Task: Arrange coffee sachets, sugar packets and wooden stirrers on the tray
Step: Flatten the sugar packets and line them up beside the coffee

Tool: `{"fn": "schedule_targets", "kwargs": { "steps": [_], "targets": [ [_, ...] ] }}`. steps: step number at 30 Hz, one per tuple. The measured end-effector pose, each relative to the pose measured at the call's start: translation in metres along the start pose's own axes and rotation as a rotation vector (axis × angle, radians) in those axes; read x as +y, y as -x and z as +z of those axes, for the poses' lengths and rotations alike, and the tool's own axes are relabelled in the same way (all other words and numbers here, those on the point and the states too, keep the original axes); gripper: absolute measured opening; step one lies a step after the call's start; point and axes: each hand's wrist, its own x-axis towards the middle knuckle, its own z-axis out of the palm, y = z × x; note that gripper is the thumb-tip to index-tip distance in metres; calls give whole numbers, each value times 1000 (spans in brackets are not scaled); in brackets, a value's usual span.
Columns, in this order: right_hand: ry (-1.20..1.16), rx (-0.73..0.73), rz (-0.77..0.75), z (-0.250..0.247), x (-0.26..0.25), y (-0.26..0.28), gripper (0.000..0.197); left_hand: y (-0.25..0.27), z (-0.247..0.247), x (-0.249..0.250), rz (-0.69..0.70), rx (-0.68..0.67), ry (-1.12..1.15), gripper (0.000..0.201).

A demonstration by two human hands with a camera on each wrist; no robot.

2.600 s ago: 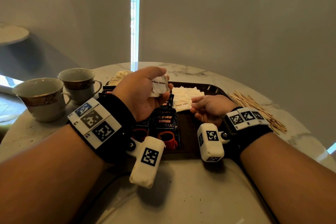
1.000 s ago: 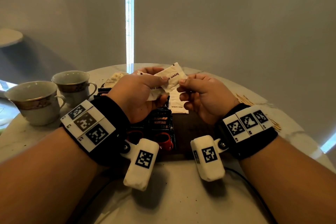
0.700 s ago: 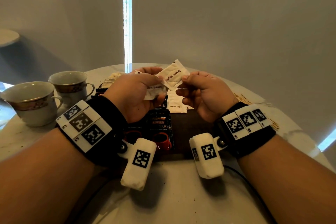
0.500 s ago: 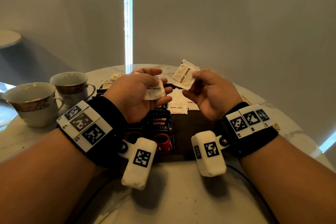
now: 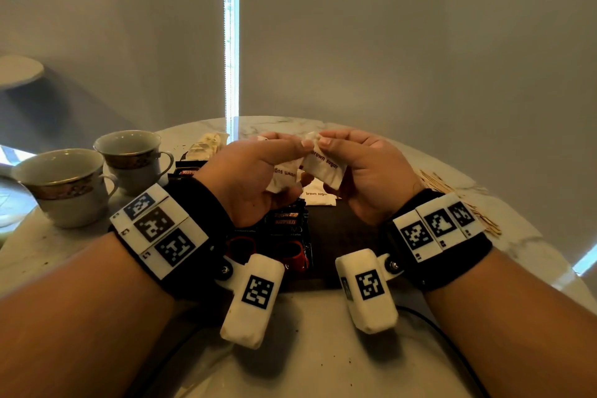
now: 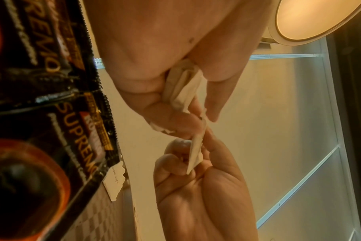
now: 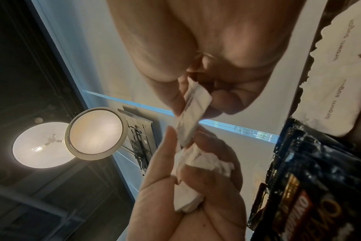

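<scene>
White paper sugar packets (image 5: 284, 174) sat bunched in your left hand (image 5: 248, 178), while your right hand (image 5: 365, 178) pinched one packet (image 5: 326, 166) by its top edge, both raised above the tray (image 5: 342, 229) near the bench's (image 5: 323, 349) middle.

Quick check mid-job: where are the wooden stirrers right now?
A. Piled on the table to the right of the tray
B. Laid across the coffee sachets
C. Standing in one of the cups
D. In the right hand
A: the wooden stirrers lie in a loose pile on the table, right of the tray, behind the right hand.
</scene>
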Motion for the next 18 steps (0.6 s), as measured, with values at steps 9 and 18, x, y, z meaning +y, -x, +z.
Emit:
{"fn": "schedule_targets", "kwargs": {
  "steps": [9, 18],
  "targets": [
    [44, -44, 45, -9, 0, -3, 17, -3, 1, 2, 94, 98, 103, 7],
    [-19, 67, 69, -37, 0, -21, 15, -7, -3, 0, 73, 105, 132, 8]
  ]
}}
